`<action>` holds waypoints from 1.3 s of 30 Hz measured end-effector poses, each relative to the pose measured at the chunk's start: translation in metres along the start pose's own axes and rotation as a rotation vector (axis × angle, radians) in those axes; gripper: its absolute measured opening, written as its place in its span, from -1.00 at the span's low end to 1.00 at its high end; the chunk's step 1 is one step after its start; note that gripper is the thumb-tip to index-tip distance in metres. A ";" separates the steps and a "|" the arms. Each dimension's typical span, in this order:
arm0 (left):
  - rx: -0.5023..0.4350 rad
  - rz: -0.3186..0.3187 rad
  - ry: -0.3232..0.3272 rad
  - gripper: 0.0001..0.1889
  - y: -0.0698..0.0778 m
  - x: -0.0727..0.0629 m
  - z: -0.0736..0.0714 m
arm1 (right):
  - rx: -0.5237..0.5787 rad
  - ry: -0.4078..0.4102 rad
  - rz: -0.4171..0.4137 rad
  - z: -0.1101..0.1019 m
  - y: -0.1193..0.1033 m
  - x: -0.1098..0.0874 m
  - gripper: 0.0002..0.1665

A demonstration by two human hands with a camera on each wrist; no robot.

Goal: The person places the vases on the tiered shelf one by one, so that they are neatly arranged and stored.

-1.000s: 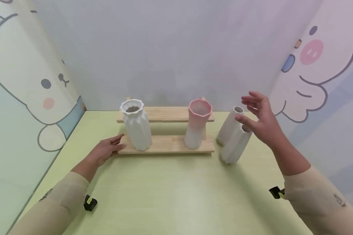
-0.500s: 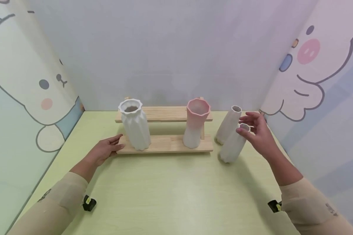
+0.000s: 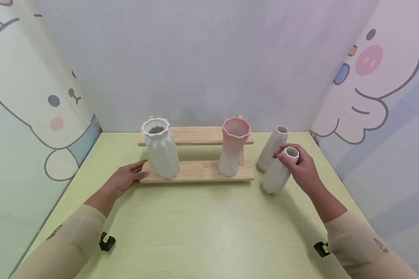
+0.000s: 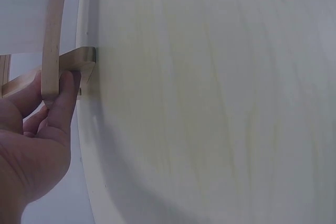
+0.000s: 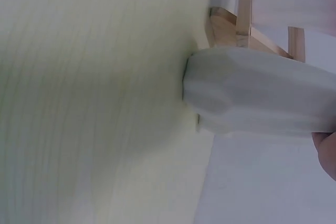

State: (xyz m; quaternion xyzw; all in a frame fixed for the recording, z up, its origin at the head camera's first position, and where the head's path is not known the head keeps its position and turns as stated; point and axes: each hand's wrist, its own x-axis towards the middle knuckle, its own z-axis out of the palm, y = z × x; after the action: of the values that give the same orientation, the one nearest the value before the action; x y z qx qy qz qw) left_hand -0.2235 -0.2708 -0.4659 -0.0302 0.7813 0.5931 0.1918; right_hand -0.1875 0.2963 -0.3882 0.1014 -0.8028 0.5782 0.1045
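A white, faceted, ceramic-looking vase stands on the pale-green, wood-grained table, your right hand curled round its neck. Another white tapered vase stands just behind. Your left hand pinches the flat-planked, two-tier wooden shelf.

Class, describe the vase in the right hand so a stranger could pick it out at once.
On the table, find the wooden rack. To its right is a slim white vase, nearer the camera than a similar vase. It alone has the right hand gripping its top.
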 end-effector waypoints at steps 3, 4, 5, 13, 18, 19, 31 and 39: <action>-0.002 0.000 0.000 -0.18 0.000 0.000 0.000 | -0.028 0.021 -0.003 0.004 0.003 0.000 -0.63; -0.004 0.002 0.000 -0.19 0.000 -0.001 0.000 | -0.030 0.027 -0.005 0.005 0.004 0.000 -0.65; -0.005 0.004 0.000 -0.20 0.000 -0.001 0.000 | -0.027 0.032 -0.006 0.006 0.004 0.000 -0.66; 0.001 0.002 -0.015 -0.20 0.002 -0.002 0.001 | -0.030 0.071 -0.029 0.009 0.007 0.000 -0.70; 0.009 0.001 -0.008 -0.20 0.002 -0.001 0.001 | -0.048 0.076 -0.039 0.009 0.008 0.002 -0.67; 0.012 0.001 -0.008 -0.20 0.002 -0.001 0.001 | -0.053 0.079 -0.038 0.009 0.008 0.002 -0.67; 0.019 0.000 -0.005 -0.19 0.001 -0.001 0.001 | -0.133 0.085 -0.016 0.008 0.000 0.006 -0.70; 0.035 0.001 -0.013 -0.23 0.004 -0.002 0.002 | -0.180 0.045 -0.048 0.014 -0.025 0.012 -0.68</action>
State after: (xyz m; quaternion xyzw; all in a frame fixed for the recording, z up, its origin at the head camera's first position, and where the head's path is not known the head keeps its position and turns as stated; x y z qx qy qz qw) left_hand -0.2222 -0.2681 -0.4619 -0.0227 0.7903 0.5798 0.1969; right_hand -0.1927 0.2742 -0.3662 0.0975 -0.8463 0.5031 0.1451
